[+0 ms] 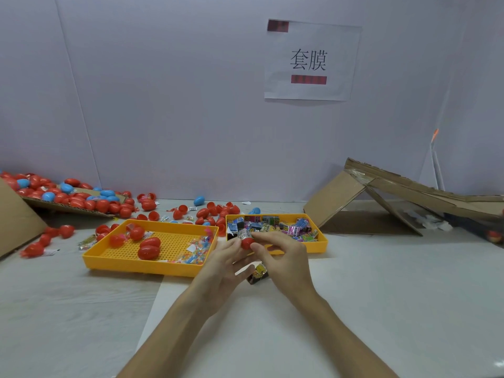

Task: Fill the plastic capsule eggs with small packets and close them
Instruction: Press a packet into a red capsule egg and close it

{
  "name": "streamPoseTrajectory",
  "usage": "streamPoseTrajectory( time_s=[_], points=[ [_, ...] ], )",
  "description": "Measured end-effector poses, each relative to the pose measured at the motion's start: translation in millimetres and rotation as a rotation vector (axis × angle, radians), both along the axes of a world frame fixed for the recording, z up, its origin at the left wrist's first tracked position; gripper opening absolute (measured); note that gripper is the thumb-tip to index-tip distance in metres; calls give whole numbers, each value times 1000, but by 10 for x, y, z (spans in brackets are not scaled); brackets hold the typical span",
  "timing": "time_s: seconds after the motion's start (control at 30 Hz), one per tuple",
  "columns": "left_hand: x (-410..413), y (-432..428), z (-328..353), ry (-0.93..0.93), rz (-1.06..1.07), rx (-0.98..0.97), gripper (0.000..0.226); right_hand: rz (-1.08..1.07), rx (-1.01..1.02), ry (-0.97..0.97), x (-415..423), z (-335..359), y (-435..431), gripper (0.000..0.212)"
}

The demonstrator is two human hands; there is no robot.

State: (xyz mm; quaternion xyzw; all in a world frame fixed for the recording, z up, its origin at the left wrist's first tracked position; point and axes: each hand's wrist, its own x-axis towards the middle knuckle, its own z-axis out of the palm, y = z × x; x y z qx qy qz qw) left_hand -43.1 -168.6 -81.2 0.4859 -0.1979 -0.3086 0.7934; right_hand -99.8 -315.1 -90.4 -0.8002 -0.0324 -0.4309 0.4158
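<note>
i'm pinching the red plastic egg half [247, 243] with left hand [223, 264] and right hand [283, 257], shiny small packet [243, 234] protruding up-left.

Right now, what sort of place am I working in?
Probably a hand-packing bench: a heap of eggs at left, a yellow tray of packets, and a printed sign on the wall.

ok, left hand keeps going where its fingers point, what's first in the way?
The left hand grips the red capsule half, so it meets the right hand pinching the same piece first. Past that, likely the near wall of the packet tray; depth is unclear.
</note>
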Motion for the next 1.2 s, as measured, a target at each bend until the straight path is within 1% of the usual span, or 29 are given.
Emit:
streamPoseTrajectory(
  time_s=[0.13,0.3,0.4,0.47,0.63,0.8,1.03,1.13,1.2],
  points=[
    [-11,-42,29,-48,61,51,31,7,28,12,-12,-5,-13,18],
    [-20,-34,33,-100,58,80,33,66,94,-7,-11,5,-24,18],
    [-17,-37,29,-117,51,87,31,87,172,21,-17,9,-48,19],
    [-22,-31,32,-137,53,96,30,80,187,31,-16,6,-59,17],
    [-32,-44,18,-256,93,170,32,40,118,41,-16,-1,-63,10],
    [-43,-50,18,-316,127,209,31,23,91,43,-19,0,-68,8],
    [-39,-52,16,-303,158,226,33,60,125,78,-30,18,-70,8],
    [-40,-48,25,-295,162,207,34,37,92,64,-27,20,-67,9],
    [-47,-49,20,-298,158,182,34,1,27,29,-31,19,-63,11]
  ],
)
